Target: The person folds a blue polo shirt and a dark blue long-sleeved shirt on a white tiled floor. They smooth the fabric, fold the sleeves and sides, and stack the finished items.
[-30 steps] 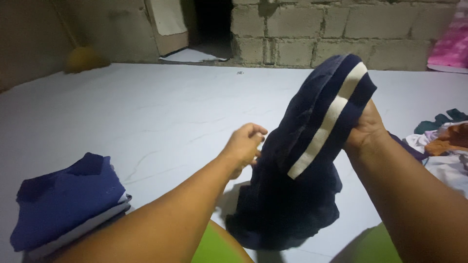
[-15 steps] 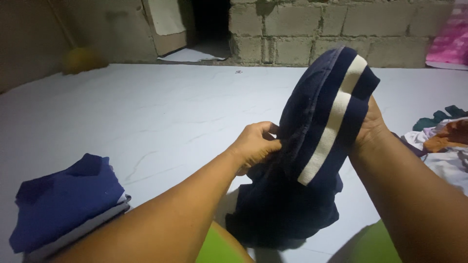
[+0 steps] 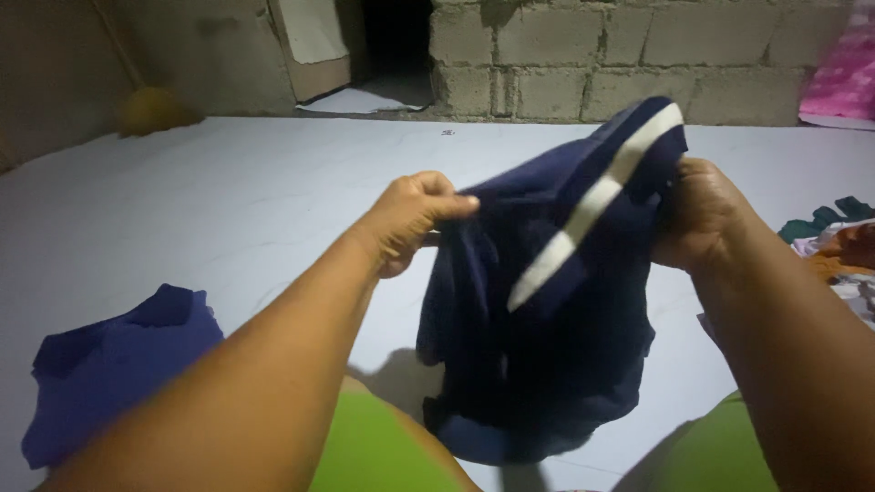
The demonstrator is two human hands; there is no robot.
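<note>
Navy, white-striped garment (image 3: 547, 301) hangs mid-frame, pinched by the left hand (image 3: 410, 219) and gripped by the right hand (image 3: 697, 214), its bunched folds hiding most fingertips.

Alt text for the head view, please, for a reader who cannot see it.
Two bare hands, left hand and right hand, hold up a navy garment with a white stripe above a white floor. A folded blue pile lies left, mixed clothes right.

I count two hands of mine, left hand (image 3: 410, 214) and right hand (image 3: 697, 214), on one navy garment (image 3: 538, 346) with one white stripe (image 3: 592, 200), plus one folded blue stack (image 3: 109, 374) and one loose clothes pile (image 3: 838, 246).
</note>
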